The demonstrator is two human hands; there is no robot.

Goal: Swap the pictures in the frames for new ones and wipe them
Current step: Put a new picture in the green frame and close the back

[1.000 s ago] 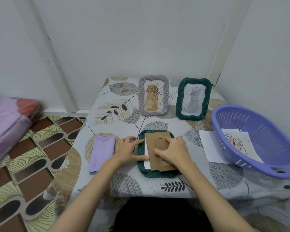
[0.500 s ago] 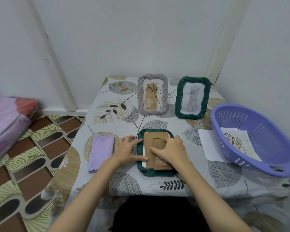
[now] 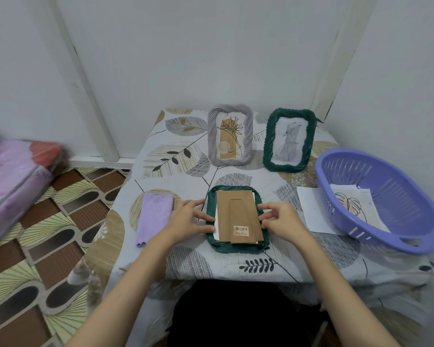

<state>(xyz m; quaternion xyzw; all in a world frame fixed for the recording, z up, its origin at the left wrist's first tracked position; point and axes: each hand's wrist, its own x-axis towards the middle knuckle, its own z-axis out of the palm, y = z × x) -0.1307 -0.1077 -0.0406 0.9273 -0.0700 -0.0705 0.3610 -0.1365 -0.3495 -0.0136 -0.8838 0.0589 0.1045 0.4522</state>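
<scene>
A dark green frame (image 3: 234, 247) lies face down near the table's front edge. A brown cardboard backing (image 3: 238, 216) with a barcode sticker rests skewed on it, with white paper showing under its left edge. My left hand (image 3: 189, 219) presses fingertips on the frame's left rim and the backing's left edge. My right hand (image 3: 282, 220) pinches the backing's right edge. A grey frame (image 3: 229, 135) with a plant picture and a second green frame (image 3: 290, 140) with a grey drawing stand upright at the back. A folded lilac cloth (image 3: 154, 216) lies left of my left hand.
A purple plastic basket (image 3: 376, 199) holding printed pictures sits at the right, partly over a white sheet (image 3: 308, 209). The table stands in a corner of white walls. A pink mattress (image 3: 13, 176) lies on the patterned floor to the left.
My right hand slid off the middle of the backing to its right edge, uncovering the barcode sticker. The left hand has hardly moved.
</scene>
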